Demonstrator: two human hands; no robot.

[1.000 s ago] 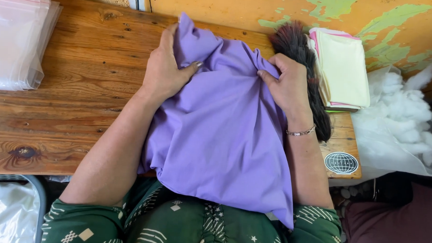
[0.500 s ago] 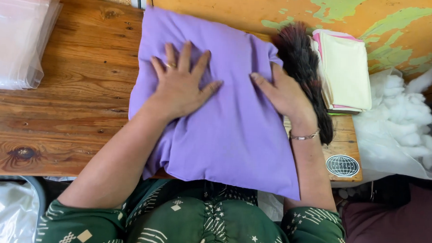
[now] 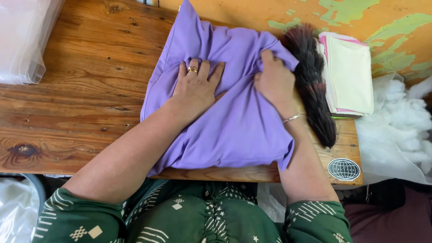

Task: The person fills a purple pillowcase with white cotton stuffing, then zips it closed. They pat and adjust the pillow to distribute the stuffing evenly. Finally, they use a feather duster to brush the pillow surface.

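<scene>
On the wooden desk (image 3: pixel 73 107), the left hand (image 3: pixel 194 89) lies flat and open on a purple cushion cover (image 3: pixel 225 117), its fingers spread and pointing away from the person, a gold ring (image 3: pixel 192 69) on one finger. The palm presses into the middle of the fabric, which wrinkles around it. Just to its right, the right hand (image 3: pixel 274 83) is curled and bunches a fold of the same purple fabric near the cover's far right corner, fingers closed into the cloth; a thin silver bangle (image 3: pixel 292 118) circles that wrist. The cushion cover rests on the right half of the desk, its near edge at the desk's front rim and one far corner poking up toward the wall. Both forearms reach in from green patterned sleeves (image 3: pixel 78 222) at the bottom of the view.

Touching the cover's right edge, a dark brush of black and reddish bristles (image 3: pixel 310 81) lies lengthwise on the desk. Beside the brush, further right, sits a stack of folded pale yellow and pink cloths (image 3: pixel 349 76). A round black-and-white globe sticker (image 3: pixel 343 169) marks the desk's near right corner. Past the desk's right end, white fibre stuffing (image 3: pixel 397 128) fills a clear plastic bag. At the far left, well apart from the hands, a pile of clear plastic bags (image 3: pixel 18 33) lies on the desk. The wall behind is orange with patches of peeling green paint (image 3: pixel 349 9)
</scene>
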